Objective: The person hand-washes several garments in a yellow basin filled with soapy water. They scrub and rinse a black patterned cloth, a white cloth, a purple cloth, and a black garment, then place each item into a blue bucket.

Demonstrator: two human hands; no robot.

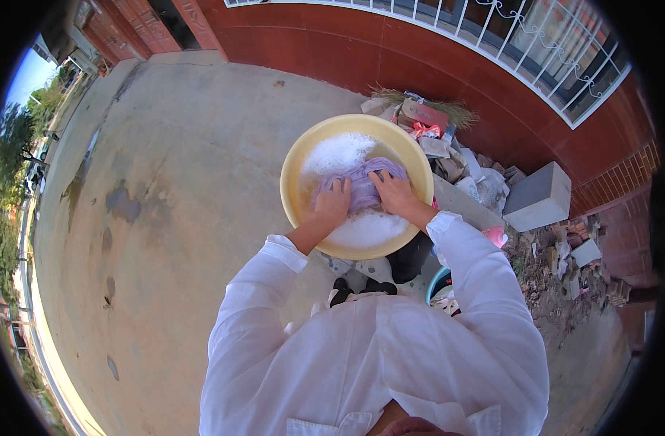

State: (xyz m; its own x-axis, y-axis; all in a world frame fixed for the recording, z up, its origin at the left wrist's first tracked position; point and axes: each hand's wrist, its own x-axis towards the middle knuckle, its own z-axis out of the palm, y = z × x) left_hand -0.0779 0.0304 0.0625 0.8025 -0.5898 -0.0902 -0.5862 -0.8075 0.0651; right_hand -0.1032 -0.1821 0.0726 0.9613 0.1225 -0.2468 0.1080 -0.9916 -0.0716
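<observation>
A round pale-yellow plastic basin stands in front of me. It holds soapy water, with thick white suds at the far side and more foam near my body. A bunched lavender cloth lies wet across the middle. My left hand grips the cloth's left part, its fingertips sunk into the folds. On the right part, my right hand holds the fabric with bent fingers. The underside of the cloth is hidden in the water and foam.
Right of the basin lie heaped cardboard and plastic rubbish, a pale block and a pink bottle. A teal tub with cloth inside sits by my right elbow. Concrete ground stretches left; a red wall rises beyond.
</observation>
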